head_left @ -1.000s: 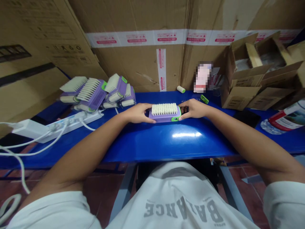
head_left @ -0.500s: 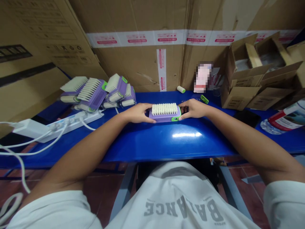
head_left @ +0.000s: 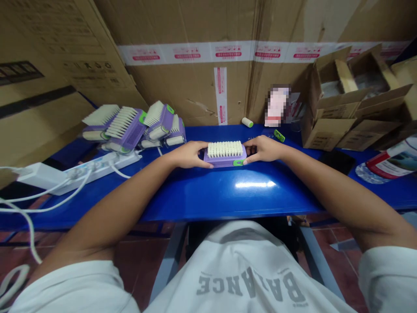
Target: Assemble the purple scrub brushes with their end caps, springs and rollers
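Note:
A purple brush with white bristles facing up and a green end piece is held level over the blue table. My left hand grips its left end between thumb and fingers. On the opposite end, my right hand has its thumb at the green piece, with its fingers bent behind. The far side of the brush is out of sight. Beyond my right hand lie a small white roller with a green end and a loose green part.
Several purple brushes are piled at the left, behind a white power strip with cables. Open cardboard boxes stand at the right, near a plastic container. Large cardboard walls the back of the blue table.
The green end piece has shifted slightly left, in against the brush's purple body. My right fingertips have moved with it; my left hand stays where it was.

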`<state>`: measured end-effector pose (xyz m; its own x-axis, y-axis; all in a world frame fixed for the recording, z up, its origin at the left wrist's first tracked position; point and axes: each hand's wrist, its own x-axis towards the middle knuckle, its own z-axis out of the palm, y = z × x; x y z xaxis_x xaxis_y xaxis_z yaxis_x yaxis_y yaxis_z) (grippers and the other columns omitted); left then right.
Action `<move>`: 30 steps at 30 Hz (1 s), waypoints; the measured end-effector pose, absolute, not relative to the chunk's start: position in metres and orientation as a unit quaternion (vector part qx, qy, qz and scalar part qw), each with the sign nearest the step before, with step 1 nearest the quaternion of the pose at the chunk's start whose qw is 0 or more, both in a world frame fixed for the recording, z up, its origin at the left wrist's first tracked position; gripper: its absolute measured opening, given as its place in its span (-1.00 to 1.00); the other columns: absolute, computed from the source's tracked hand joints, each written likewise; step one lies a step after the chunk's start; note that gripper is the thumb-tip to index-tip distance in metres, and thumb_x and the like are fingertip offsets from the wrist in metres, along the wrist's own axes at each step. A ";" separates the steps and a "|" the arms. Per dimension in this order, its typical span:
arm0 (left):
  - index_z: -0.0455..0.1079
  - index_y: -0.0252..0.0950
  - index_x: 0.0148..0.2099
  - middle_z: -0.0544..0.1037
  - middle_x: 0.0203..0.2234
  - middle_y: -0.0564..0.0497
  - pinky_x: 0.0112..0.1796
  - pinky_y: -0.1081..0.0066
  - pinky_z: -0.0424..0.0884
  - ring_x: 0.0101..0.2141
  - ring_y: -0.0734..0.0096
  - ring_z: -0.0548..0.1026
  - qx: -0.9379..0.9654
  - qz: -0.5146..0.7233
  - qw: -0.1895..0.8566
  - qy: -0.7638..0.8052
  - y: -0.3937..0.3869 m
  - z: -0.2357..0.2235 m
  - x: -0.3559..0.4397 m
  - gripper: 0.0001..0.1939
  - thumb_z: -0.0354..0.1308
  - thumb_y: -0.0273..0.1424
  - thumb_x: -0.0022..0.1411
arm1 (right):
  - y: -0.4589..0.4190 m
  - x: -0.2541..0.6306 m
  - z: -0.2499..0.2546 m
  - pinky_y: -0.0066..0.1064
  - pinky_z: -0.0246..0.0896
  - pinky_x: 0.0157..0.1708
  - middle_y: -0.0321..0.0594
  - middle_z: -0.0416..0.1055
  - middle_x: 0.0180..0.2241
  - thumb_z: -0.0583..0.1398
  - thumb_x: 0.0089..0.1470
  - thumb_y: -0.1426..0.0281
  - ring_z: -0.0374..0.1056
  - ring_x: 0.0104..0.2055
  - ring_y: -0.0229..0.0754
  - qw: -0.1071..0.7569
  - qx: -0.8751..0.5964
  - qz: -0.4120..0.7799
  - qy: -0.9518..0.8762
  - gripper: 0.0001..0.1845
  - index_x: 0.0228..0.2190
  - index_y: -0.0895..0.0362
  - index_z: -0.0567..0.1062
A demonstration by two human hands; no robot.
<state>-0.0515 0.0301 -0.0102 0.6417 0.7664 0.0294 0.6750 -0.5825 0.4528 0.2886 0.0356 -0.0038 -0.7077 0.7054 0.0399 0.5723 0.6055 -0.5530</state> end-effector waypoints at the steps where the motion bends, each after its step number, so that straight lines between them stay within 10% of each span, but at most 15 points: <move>1: 0.44 -0.15 0.43 0.61 0.29 -0.09 0.17 0.21 0.48 0.19 -0.02 0.60 0.883 0.112 0.205 0.407 0.030 -0.010 -0.052 -0.10 0.46 0.02 0.09 | 0.036 0.289 -0.004 -0.32 0.16 -0.32 -0.19 0.60 -0.37 0.46 -0.07 -0.20 0.44 -0.37 -0.13 0.129 -0.360 0.260 -0.886 -0.28 -0.19 0.19 0.71; 14: 0.39 -0.17 0.45 0.56 0.34 -0.12 0.22 0.18 0.45 0.25 -0.05 0.56 0.881 0.090 0.204 0.417 0.029 -0.008 -0.051 -0.06 0.42 0.05 0.09 | 0.037 0.288 -0.007 -0.29 0.19 -0.29 -0.17 0.62 -0.35 0.48 -0.10 -0.19 0.46 -0.34 -0.09 0.123 -0.380 0.259 -0.880 -0.26 -0.15 0.18 0.71; 20: 0.01 -0.18 0.62 0.48 0.38 -0.24 0.22 0.14 0.45 0.27 -0.17 0.55 0.869 0.067 0.149 0.468 0.021 -0.001 -0.048 0.24 0.44 0.11 0.06 | 0.036 0.292 -0.004 -0.28 0.24 -0.26 -0.09 0.68 -0.23 0.51 -0.10 -0.16 0.55 -0.25 0.00 0.099 -0.423 0.187 -0.881 -0.16 0.06 0.14 0.69; 30: 0.03 -0.15 0.63 0.66 0.15 -0.25 0.03 0.16 0.48 0.09 -0.24 0.66 0.819 0.052 0.018 0.571 0.022 -0.004 -0.043 0.11 0.16 0.34 0.28 | 0.038 0.308 0.006 -0.09 0.36 0.16 0.18 0.50 0.27 0.22 0.37 0.14 0.47 0.23 0.24 0.092 -0.517 -0.025 -0.851 -0.39 0.28 0.21 0.53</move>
